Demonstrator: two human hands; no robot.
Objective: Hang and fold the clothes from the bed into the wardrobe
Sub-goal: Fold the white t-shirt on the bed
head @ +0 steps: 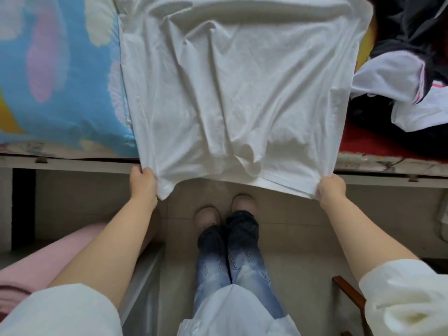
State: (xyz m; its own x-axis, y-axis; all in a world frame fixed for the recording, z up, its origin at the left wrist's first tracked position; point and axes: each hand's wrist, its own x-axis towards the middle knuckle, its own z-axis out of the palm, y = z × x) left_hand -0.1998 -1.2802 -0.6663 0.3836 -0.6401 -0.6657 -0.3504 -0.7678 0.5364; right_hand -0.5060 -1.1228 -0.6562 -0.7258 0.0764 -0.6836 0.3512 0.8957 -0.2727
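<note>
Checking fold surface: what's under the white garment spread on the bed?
The white garment lies over the bed, flanked by blue patterned bedding and a red cover. Left hand and right hand pinch its overhanging hem. Beneath its middle is hidden.

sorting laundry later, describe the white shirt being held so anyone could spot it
Look along the bed edge, between the blue patterned bedding and the dark clothes pile. The white shirt lies spread flat there, its hem corners pinched by the left hand and right hand. Unlike the heaped clothes, it is plain and laid out.
</note>
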